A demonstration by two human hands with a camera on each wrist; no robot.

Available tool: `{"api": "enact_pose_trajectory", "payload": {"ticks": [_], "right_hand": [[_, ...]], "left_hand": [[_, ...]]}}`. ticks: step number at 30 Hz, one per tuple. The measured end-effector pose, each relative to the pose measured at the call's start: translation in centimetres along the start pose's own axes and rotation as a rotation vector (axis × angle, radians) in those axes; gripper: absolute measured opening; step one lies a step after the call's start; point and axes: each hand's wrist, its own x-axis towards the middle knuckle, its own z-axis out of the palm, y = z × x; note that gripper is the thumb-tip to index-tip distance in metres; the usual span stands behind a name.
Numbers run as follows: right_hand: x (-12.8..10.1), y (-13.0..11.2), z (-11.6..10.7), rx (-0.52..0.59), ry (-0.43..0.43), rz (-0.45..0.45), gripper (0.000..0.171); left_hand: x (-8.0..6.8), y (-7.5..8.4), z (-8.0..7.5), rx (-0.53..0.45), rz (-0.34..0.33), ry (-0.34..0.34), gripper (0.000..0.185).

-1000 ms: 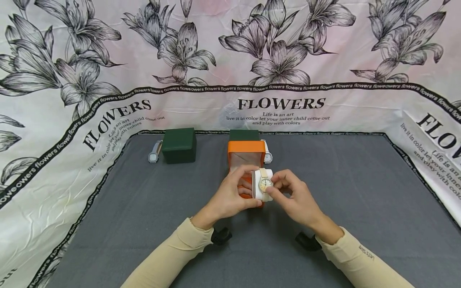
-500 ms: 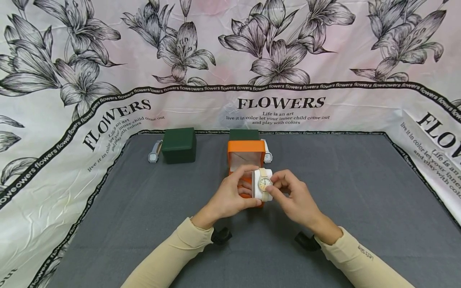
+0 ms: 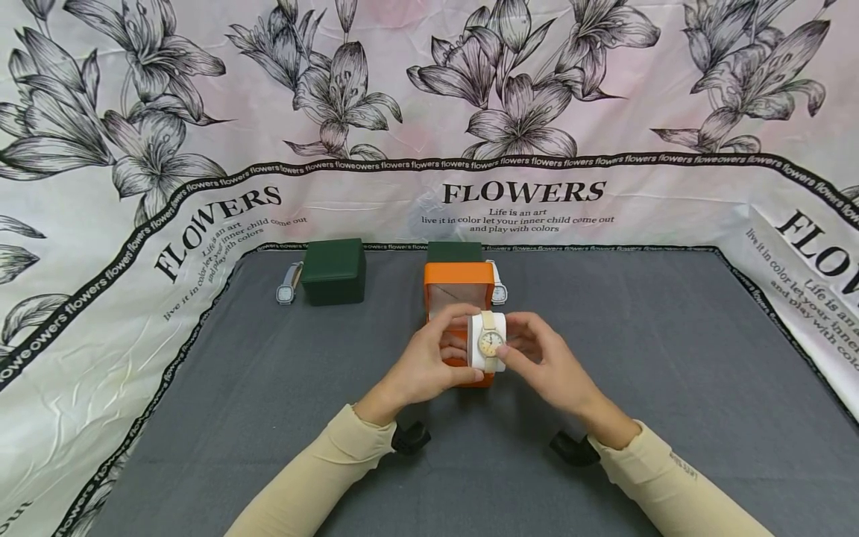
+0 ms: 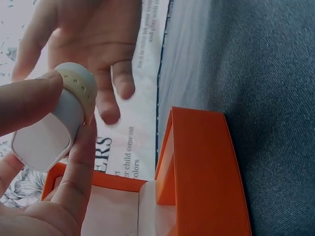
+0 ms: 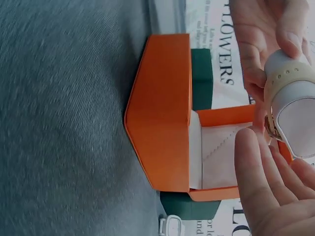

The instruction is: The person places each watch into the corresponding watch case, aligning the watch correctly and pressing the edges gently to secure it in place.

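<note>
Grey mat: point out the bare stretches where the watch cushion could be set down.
The grey mat lies bare right of the orange box, and left of it below the green box. It is crowded along the back edge, where boxes and two watches sit.

A dark grey cloth covered the tabletop, its weave faintly creased. Behind and along both sides hung a white-pink printed backdrop — large black-outlined lilies across the upper part, a black band of repeated small lettering beneath them, and the word "FLOWERS" in bold serif with smaller lines under it. The light was even and soft, with faint shadows.
</note>
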Motion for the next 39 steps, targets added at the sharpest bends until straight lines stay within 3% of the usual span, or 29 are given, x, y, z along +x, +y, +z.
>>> {"api": "enact_pose_trajectory", "payload": {"ticks": [9, 17, 24, 31, 39], "right_hand": [[0.5, 0.0, -0.2, 0.188, -0.062, 0.075, 0.044], [1.1, 0.3, -0.1, 0.214, -0.067, 0.119, 0.047], [2.2, 0.6, 0.4, 0.261, -0.09, 0.17, 0.049], [3.4, 1.0, 1.1, 0.261, -0.135, 0.248, 0.05], [4.2, 1.4, 1.6, 0.194, -0.17, 0.3, 0.05]], "left_hand": [[0.1, 0.2, 0.2, -0.029, -0.027, -0.026, 0.081], [-0.3, 3.0, -0.2, -0.005, -0.063, -0.023, 0.075], [0.1, -0.4, -0.8, 0.032, -0.097, 0.016, 0.08], [-0.1, -1.2, -2.0, 0.196, -0.133, 0.018, 0.076], [0.1, -1.9, -2.7, 0.266, -0.172, 0.001, 0.075]]}}
